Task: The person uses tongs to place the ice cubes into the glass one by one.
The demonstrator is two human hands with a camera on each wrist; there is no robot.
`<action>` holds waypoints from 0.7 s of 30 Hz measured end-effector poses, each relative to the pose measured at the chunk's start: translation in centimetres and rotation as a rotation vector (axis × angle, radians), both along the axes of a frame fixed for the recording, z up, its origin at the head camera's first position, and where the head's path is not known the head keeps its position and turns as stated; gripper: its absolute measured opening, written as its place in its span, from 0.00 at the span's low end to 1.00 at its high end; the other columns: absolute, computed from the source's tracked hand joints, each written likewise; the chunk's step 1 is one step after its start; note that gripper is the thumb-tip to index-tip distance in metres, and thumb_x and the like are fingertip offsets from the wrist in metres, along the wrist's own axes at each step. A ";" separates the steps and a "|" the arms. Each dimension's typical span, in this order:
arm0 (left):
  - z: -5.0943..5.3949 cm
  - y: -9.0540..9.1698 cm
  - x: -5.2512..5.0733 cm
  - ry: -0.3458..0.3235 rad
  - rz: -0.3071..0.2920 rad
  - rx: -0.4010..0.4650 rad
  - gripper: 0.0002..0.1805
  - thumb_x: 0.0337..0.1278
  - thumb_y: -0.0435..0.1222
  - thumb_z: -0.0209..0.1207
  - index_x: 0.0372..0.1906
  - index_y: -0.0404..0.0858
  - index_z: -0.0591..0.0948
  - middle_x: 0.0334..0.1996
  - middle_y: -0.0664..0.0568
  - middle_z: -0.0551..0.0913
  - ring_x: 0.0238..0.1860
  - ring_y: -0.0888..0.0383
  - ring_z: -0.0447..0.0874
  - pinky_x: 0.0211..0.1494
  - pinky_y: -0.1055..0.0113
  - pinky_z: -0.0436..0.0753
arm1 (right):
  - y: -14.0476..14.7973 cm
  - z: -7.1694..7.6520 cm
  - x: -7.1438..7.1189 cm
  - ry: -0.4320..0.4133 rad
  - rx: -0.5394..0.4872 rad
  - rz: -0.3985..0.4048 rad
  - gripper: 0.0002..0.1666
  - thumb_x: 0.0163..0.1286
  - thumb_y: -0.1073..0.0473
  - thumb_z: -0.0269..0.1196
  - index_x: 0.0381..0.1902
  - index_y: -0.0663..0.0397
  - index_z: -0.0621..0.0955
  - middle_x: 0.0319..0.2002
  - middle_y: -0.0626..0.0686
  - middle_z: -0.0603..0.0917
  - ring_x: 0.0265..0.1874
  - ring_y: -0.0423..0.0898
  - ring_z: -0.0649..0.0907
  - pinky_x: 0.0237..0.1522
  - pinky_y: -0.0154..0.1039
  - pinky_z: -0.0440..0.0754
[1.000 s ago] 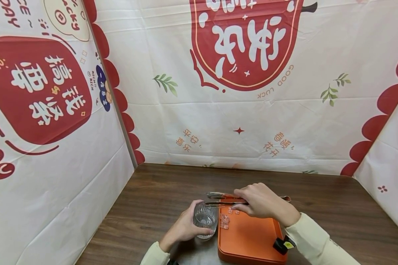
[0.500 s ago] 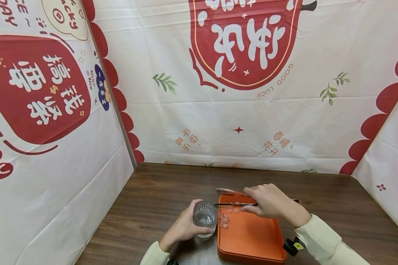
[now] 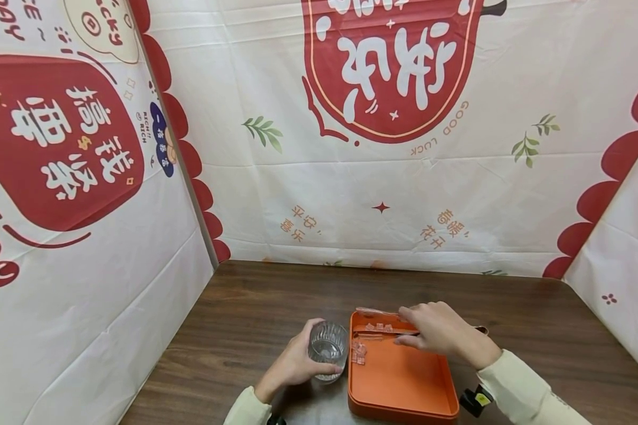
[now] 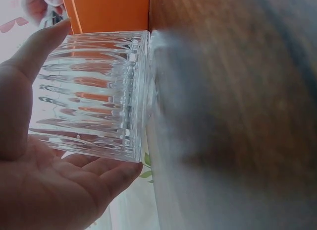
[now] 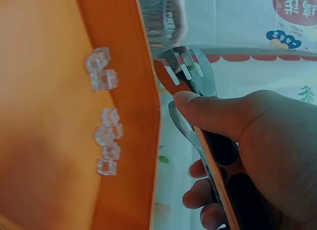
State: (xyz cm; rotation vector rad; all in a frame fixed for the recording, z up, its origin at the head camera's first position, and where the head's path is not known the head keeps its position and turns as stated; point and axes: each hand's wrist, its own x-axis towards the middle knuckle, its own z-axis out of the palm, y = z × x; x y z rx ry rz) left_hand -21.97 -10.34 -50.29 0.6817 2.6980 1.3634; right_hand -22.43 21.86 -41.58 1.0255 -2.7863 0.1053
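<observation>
My left hand (image 3: 296,361) grips a clear ribbed drinking glass (image 3: 328,343), thumb on one side and fingers on the other. In the left wrist view the base of the glass (image 4: 133,98) is at or very close to the tabletop. My right hand (image 3: 445,332) holds metal tongs with dark grips over the far part of an orange tray (image 3: 404,386). The slotted heads of the tongs (image 5: 198,71) stand apart, with nothing visible between them. Several clear cubes (image 3: 358,352) lie in the tray along its left and far sides; more cubes (image 5: 108,166) show in the right wrist view.
The tray stands just right of the glass on a dark wooden table (image 3: 266,295). White printed cloth walls (image 3: 319,195) rise behind the table and at both sides. A black wrist device (image 3: 475,400) hangs by the tray's right edge.
My right hand has moved right and slightly nearer, bringing the tongs from beside the glass's rim to over the tray. The left hand and glass have stayed nearly still.
</observation>
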 end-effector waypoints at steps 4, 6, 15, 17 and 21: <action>0.1 0.0 0.0 -0.005 0.000 -0.002 0.51 0.33 0.52 0.80 0.66 0.46 0.65 0.51 0.48 0.81 0.50 0.51 0.80 0.53 0.55 0.77 | -0.1 -0.9 -0.2 -0.021 0.010 0.008 0.23 0.61 0.34 0.66 0.32 0.45 0.75 0.22 0.39 0.78 0.18 0.36 0.74 0.20 0.37 0.69; 0.1 0.0 -0.1 -0.007 -0.004 -0.001 0.51 0.34 0.52 0.80 0.66 0.46 0.65 0.51 0.49 0.81 0.50 0.51 0.80 0.53 0.55 0.78 | -0.1 -1.2 -0.3 -0.029 0.010 0.009 0.22 0.61 0.36 0.68 0.32 0.45 0.76 0.23 0.39 0.79 0.18 0.36 0.75 0.20 0.38 0.69; 0.1 0.0 -0.1 -0.016 -0.017 0.004 0.51 0.35 0.52 0.79 0.66 0.46 0.65 0.51 0.49 0.81 0.50 0.51 0.81 0.53 0.55 0.78 | -0.2 -2.1 -0.5 -0.077 0.025 -0.020 0.21 0.61 0.36 0.68 0.31 0.44 0.76 0.20 0.38 0.74 0.16 0.35 0.71 0.19 0.36 0.65; 0.1 0.0 -0.1 -0.017 -0.019 0.005 0.51 0.34 0.51 0.79 0.66 0.45 0.65 0.51 0.49 0.81 0.50 0.51 0.81 0.53 0.55 0.77 | -0.3 -2.3 -0.5 -0.086 0.029 -0.025 0.21 0.60 0.36 0.68 0.31 0.44 0.76 0.19 0.37 0.72 0.16 0.35 0.70 0.19 0.36 0.65; 0.2 0.0 -0.1 -0.021 -0.018 0.003 0.51 0.34 0.51 0.79 0.67 0.45 0.65 0.51 0.49 0.81 0.50 0.51 0.80 0.53 0.55 0.77 | -0.4 -2.6 -0.5 -0.103 0.038 -0.033 0.22 0.60 0.36 0.68 0.31 0.46 0.78 0.20 0.39 0.75 0.17 0.36 0.73 0.19 0.37 0.66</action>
